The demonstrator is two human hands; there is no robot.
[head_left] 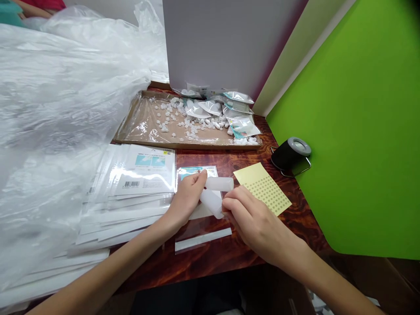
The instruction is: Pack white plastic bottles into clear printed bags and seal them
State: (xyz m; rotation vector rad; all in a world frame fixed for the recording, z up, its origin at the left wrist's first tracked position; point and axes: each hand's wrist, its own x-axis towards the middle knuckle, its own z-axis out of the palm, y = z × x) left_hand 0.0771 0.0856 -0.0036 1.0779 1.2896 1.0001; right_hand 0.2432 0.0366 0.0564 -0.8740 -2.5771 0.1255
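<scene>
My left hand [187, 194] is closed around two white plastic tubes [216, 192], one lying across towards the right, the other angled down. My right hand [247, 214] pinches the lower tube's end. Both hands rest over a clear plastic sleeve [200, 236] holding a printed card [197, 171], flat on the dark wooden table [229, 253]. A yellow sheet of small round stickers [262, 187] lies just right of my hands.
A stack of clear printed sleeves [131, 192] lies to the left under a big crumpled plastic bag [59, 109]. Behind stands a cardboard tray [147, 142] with loose white pieces and filled packets. A small black device [290, 153] sits beside the green panel [361, 131].
</scene>
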